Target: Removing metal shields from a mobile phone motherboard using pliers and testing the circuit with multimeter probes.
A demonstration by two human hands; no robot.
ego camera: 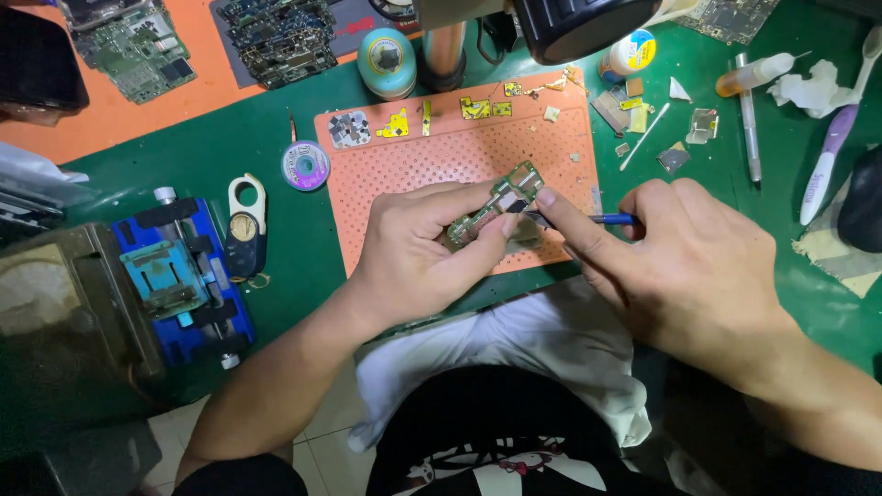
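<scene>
We're over a green work mat [276,156] covering the bench, with an orange strip [138,115] along the far left and pale tile floor showing below the bench edge. In the middle lies an orange perforated pad [432,156], its top row lined with small yellow and silver metal shields [397,123]. Above that pad, the left hand [413,253] is closed around a small green circuit board [496,204], thumb and fingers pinching it, tilted, just off the pad's surface. The right hand [684,262] is curled tight on a blue-handled tool [608,219], its tip hidden at the board's edge, forefinger stretched right onto the board. Around them: a small spool of wire [305,165] just left of the pad, a white and black tool [246,225] beside it, and a blue board-holding jig [179,276] near the left edge. Far left, more bare circuit boards [133,46] rest on the orange strip. A round blue tin [387,62] sits behind the pad, next to a metal post [445,50], and a dark lens housing [579,23] juts in from the top, covering part of the bench. On the right, a syringe [755,73], a crumpled tissue [813,90] and a white and purple brush [829,156] lie well apart from the hands.
</scene>
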